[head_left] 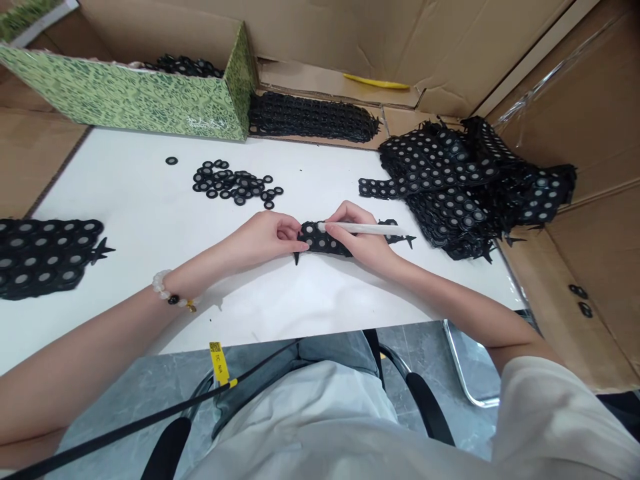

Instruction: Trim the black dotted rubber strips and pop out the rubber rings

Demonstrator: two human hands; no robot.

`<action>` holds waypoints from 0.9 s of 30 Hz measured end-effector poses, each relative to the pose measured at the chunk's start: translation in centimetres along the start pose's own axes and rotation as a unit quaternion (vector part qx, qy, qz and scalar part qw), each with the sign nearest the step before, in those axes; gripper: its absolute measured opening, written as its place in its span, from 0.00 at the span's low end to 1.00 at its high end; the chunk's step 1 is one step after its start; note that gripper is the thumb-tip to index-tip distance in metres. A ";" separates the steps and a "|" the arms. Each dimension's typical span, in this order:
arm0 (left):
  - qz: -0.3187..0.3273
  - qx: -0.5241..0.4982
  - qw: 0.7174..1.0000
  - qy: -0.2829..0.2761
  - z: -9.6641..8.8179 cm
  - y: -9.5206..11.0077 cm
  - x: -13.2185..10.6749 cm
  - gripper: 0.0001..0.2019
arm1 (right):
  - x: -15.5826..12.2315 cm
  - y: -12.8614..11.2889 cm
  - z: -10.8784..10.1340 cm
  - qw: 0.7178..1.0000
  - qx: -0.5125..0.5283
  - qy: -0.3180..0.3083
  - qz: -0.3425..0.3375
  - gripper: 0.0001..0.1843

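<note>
A strip of black rubber rings [320, 245] with pale round centres lies on the white table in front of me. My left hand [267, 237] pinches the strip's left end between thumb and fingers. In my right hand [367, 247] is a slim white pen-like stick [373, 229], its tip end hidden by or close to the fingertips over the strip. That hand rests across the strip and covers part of it; a spiky black end [407, 239] pokes out to the right. Behind my hands lies a loose heap of black rings [227, 181].
A large pile of black ring sheets [450, 180] stands at the right. Another sheet [45, 257] lies at the left edge. At the back are a green patterned box [150, 100], a stacked black bundle [313, 117] and a yellow strip [375, 82]. Cardboard walls surround the table [270, 307].
</note>
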State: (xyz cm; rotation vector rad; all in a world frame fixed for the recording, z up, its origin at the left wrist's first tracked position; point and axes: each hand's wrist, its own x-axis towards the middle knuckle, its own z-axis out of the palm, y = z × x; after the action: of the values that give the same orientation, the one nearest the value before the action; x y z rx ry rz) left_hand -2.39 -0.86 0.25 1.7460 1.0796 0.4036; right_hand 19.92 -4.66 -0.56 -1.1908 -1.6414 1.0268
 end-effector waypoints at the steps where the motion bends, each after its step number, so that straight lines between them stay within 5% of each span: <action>1: 0.002 0.019 1.000 -0.016 -0.2 0.0 0.0 0.13 | 0.0 0.0 -0.1 1.000 0.007 0.000 0.003 0.08; 18: -0.022 0.006 0.999 -0.043 -0.7 0.8 -0.1 0.15 | -0.2 0.1 -0.1 0.999 0.026 -0.022 0.001 0.07; 27: 0.022 0.016 0.999 0.021 0.1 -0.5 0.2 0.15 | -0.1 -0.1 -0.3 0.999 -0.016 -0.043 -0.003 0.06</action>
State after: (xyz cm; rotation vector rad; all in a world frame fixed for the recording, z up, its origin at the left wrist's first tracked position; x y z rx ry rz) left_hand -2.46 -0.70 -0.28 1.8002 1.0841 0.4534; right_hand 20.17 -4.73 -0.35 -1.1761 -1.7316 1.0650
